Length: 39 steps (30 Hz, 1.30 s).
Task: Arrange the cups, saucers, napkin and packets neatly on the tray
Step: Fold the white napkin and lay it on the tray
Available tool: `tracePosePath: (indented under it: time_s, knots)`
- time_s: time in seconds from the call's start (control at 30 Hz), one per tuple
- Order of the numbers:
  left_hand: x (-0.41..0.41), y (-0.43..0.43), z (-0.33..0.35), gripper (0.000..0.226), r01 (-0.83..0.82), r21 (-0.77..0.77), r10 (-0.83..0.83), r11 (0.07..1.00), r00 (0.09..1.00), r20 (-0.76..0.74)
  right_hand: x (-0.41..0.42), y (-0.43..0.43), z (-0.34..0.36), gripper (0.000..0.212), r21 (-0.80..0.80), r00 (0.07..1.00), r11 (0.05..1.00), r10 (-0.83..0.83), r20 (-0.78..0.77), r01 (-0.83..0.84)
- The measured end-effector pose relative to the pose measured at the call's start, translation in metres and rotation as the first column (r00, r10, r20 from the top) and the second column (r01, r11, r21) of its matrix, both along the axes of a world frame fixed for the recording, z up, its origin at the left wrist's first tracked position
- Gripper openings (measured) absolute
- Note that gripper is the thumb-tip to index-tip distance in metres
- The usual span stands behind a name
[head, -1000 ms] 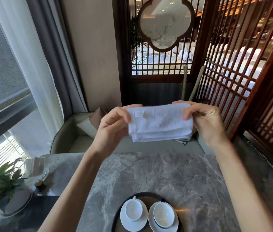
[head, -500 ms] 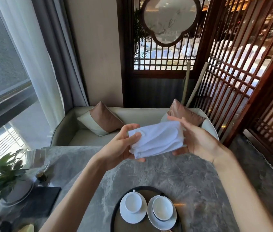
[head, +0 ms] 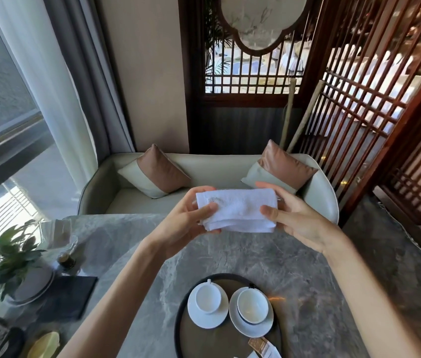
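Note:
A folded white napkin [head: 237, 210] is held in the air above the grey marble table [head: 230, 251]. My left hand [head: 186, 223] grips its left end and my right hand [head: 294, 218] grips its right end. Below, near the table's front edge, a round dark tray [head: 181, 316] carries two white cups on white saucers: the left cup [head: 208, 297] and the right cup [head: 252, 306], side by side. Brown and white packets [head: 262, 347] lie on the tray at the bottom of the view.
A potted plant [head: 5, 264] on a plate, a small dark jar [head: 66, 259] and a black mat [head: 67, 298] occupy the table's left side. A pale sofa [head: 204, 177] with two cushions stands behind the table. A wooden lattice screen [head: 359, 99] rises at the right.
The napkin came down from a raised, spread position and was folded narrower between both hands. The view tilted down, showing more of the tray and the packets.

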State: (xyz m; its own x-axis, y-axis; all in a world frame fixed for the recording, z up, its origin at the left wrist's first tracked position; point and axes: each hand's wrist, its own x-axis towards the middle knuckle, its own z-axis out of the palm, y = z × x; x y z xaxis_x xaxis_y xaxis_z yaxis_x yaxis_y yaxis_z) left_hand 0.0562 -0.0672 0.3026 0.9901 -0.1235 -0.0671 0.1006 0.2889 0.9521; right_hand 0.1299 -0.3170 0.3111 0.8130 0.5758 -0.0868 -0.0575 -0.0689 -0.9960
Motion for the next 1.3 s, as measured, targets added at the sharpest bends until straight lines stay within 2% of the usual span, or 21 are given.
tracePosePath:
  time_s: [0.1, 0.17, 0.23, 0.3, 0.4, 0.53, 0.7, 0.87, 0.93, 1.03, 1.1, 1.2, 1.3]
  knots:
    - [0.001, 0.006, -0.004, 0.037, 0.025, 0.016, -0.024, 1.000, 0.996, -0.083, 0.000, 0.003, -0.007, 0.062, -0.067, 0.996, 0.995, 0.064, -0.060, -0.068]
    - [0.000, 0.010, -0.006, 0.039, 0.136, 0.020, -0.132, 0.991, 0.981, -0.144, 0.002, 0.005, -0.010, 0.061, -0.047, 0.996, 0.998, 0.042, -0.084, -0.046]
    - [-0.002, 0.013, -0.008, 0.032, 0.234, -0.029, -0.236, 0.972, 0.959, -0.156, 0.005, 0.007, -0.013, 0.061, -0.020, 0.992, 0.999, 0.043, -0.118, -0.045]
    - [-0.003, 0.015, -0.012, 0.030, 0.199, -0.101, -0.216, 0.975, 0.956, -0.199, 0.008, 0.008, -0.018, 0.064, 0.012, 0.985, 0.998, 0.064, -0.163, -0.063]
    - [-0.004, 0.023, -0.020, 0.046, 0.063, -0.148, -0.106, 0.987, 0.946, -0.305, 0.009, 0.012, -0.028, 0.064, 0.030, 0.978, 0.997, 0.081, -0.191, -0.076]
    - [-0.009, 0.027, -0.021, 0.053, 0.185, -0.062, -0.194, 0.981, 0.946, -0.261, 0.008, 0.016, -0.037, 0.060, 0.055, 0.975, 0.997, 0.060, -0.215, -0.050]
    - [-0.008, 0.033, -0.019, 0.031, 0.305, 0.023, -0.292, 0.952, 0.927, -0.234, 0.007, 0.018, -0.038, 0.057, 0.089, 0.962, 0.994, 0.078, -0.260, -0.056]
    - [-0.008, 0.032, -0.012, 0.040, 0.387, 0.157, -0.368, 0.909, 0.920, -0.136, 0.006, 0.016, -0.039, 0.045, 0.061, 0.960, 0.993, 0.110, -0.259, -0.097]
    - [-0.009, 0.032, -0.013, 0.042, 0.318, 0.213, -0.309, 0.924, 0.948, -0.072, 0.005, 0.015, -0.039, 0.044, 0.045, 0.970, 0.995, 0.096, -0.224, -0.088]
    - [-0.010, 0.035, -0.021, 0.047, 0.104, 0.282, -0.101, 0.954, 0.995, -0.025, 0.002, 0.014, -0.038, 0.044, 0.014, 0.994, 1.000, -0.003, -0.110, 0.005]
    - [-0.013, 0.038, -0.028, 0.044, 0.078, 0.330, -0.083, 0.941, 0.997, 0.002, -0.003, 0.016, -0.040, 0.042, -0.001, 0.998, 1.000, -0.031, -0.059, 0.031]
    - [-0.024, 0.046, -0.054, 0.034, 0.089, 0.358, -0.076, 0.929, 0.996, -0.051, -0.018, 0.023, -0.069, 0.047, -0.020, 0.985, 0.998, -0.054, -0.163, 0.051]
    - [-0.047, 0.050, -0.108, 0.038, 0.077, 0.423, 0.005, 0.903, 0.982, -0.189, -0.045, 0.029, -0.132, 0.049, -0.084, 0.933, 0.989, -0.145, -0.328, 0.124]
